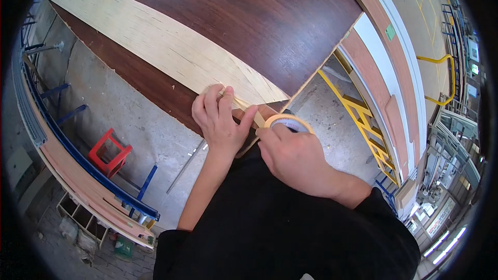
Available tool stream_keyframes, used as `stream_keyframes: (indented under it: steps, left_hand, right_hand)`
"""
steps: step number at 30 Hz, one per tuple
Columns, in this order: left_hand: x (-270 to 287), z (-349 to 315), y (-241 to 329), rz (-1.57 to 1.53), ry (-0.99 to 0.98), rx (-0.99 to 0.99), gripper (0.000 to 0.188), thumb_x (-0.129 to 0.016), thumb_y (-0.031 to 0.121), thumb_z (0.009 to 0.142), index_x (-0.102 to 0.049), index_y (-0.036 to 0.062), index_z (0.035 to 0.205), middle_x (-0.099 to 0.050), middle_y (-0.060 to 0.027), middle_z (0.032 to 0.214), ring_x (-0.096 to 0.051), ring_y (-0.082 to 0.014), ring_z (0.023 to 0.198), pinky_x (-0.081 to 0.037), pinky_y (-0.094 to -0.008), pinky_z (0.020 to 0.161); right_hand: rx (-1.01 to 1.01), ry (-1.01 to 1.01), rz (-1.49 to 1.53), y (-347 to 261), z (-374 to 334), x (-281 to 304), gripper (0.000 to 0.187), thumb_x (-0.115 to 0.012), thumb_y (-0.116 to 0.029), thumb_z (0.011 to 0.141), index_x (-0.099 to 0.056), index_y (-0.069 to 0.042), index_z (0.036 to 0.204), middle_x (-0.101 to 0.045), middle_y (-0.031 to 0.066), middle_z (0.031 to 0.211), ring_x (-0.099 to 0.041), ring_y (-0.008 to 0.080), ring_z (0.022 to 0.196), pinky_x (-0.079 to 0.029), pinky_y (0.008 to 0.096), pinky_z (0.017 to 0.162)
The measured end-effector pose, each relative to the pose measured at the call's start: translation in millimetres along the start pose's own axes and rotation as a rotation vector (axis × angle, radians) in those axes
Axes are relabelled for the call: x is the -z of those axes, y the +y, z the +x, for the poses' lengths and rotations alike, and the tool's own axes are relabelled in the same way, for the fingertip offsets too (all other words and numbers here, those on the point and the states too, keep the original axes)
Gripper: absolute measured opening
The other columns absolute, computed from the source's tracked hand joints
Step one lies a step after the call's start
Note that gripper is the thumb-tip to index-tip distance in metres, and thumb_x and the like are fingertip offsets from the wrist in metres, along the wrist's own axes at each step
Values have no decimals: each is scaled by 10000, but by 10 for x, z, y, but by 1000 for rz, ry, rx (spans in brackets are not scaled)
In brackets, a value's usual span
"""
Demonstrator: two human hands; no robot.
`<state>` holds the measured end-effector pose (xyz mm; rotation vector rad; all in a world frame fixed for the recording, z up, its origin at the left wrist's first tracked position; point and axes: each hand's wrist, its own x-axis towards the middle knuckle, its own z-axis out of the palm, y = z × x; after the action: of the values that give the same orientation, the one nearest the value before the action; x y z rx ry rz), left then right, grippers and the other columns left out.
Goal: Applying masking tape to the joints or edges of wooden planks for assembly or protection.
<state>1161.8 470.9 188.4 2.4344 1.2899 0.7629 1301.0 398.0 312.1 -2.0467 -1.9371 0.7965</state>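
Across panel [290, 21], veneer [155, 36] slants; near end rightward

Woodworking workshop
Long boards [403, 67] at two o'clock; blue rack [116, 194] at eight; strip lights [450, 246] at four

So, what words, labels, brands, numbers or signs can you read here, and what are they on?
None reads clearly enough to quote.
Tape roll in the right hand: faint print inside, too small.
White banner at lower right: lettering, too blurred.
Green sticker on a board, upper right: no legible text.
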Motion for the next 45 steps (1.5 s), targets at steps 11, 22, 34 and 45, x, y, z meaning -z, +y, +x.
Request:
stream_keyframes:
  steps: [11,22,34,45]
  left_hand:
    - [-12,41,-4,-55,-7,49,581,-794,390,754,-578,58,1180,-495,-143,1292,-392,-357,1207,-302,-500,1021]
    - [32,13,79,-37,12,55,532,-807,356,740,-609,95,1158,-522,-103,1261,-418,-335,1205,-322,-483,999]
    - [92,355,-83,-120,3,206,173,-789,206,764,-688,118,874,-613,-16,978,-563,-237,883,-387,-399,810]
    - [96,352,-253,-29,61,180,379,-825,261,723,-691,128,1051,-569,-69,1049,-531,-272,992,-394,-421,893]
  right_hand:
    - [409,-259,-93,27,-60,155,146,-664,-159,741,-549,-140,829,-519,23,671,-568,181,521,-425,313,474]
    - [166,470,-218,1233,1030,-75,427,-748,-134,810,-612,-47,1205,-641,136,883,-636,324,835,-508,423,770]
    - [-78,227,163,617,659,-485,959,-858,-344,688,-392,-40,1468,-529,183,1202,-551,372,1089,-463,448,933]
    - [-13,110,196,739,667,-400,1086,-865,-373,663,-294,-53,1529,-514,188,1231,-523,392,1140,-412,474,985]
